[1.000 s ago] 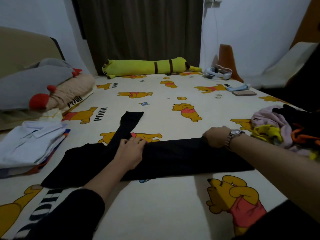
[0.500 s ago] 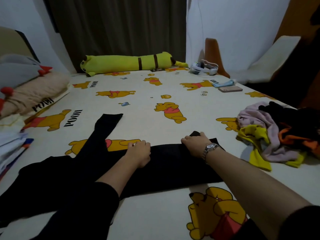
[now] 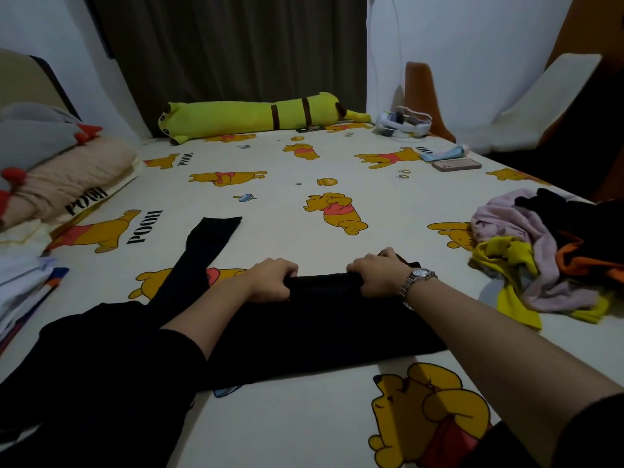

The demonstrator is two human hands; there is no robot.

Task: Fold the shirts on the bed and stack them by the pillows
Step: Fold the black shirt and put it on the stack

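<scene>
Black shirt point(image 3: 324, 329) lies flat on the bed point(image 3: 304, 430) near the person, folded into a long band w/ its long axis running left-right across the view; one sleeve point(image 3: 206, 244) sticks out from the left part, pointing away toward the far side. Left hand point(image 3: 271, 280) & right hand point(image 3: 380, 276) sit side by side on the band's far edge, fingers curled and clamped on the cloth there. Folded stack point(image 3: 23, 288) at left edge, by the pillows point(image 3: 64, 177). Unfolded pile of clothes point(image 3: 547, 251) at right, apart from the shirt. Watch point(image 3: 417, 278) on right wrist.
</scene>
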